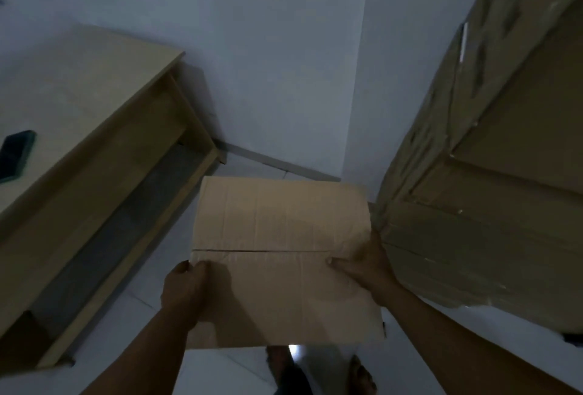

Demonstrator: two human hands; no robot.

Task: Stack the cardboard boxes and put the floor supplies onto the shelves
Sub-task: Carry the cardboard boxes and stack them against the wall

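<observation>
A plain brown cardboard box [280, 237], its top flaps closed with a slit between them, is held in front of me above the white floor. My left hand [183, 290] grips its near left edge with curled fingers. My right hand [366, 265] grips its right edge, thumb lying on the top flap. A tall stack of large cardboard boxes [492, 173] wrapped in clear tape rises just right of the held box, almost touching it.
A light wooden shelf unit [104, 155] stands on the left, with a dark flat object [15, 153] on its top. White walls meet in a corner behind. My bare feet [315, 369] show below the box on the tiled floor.
</observation>
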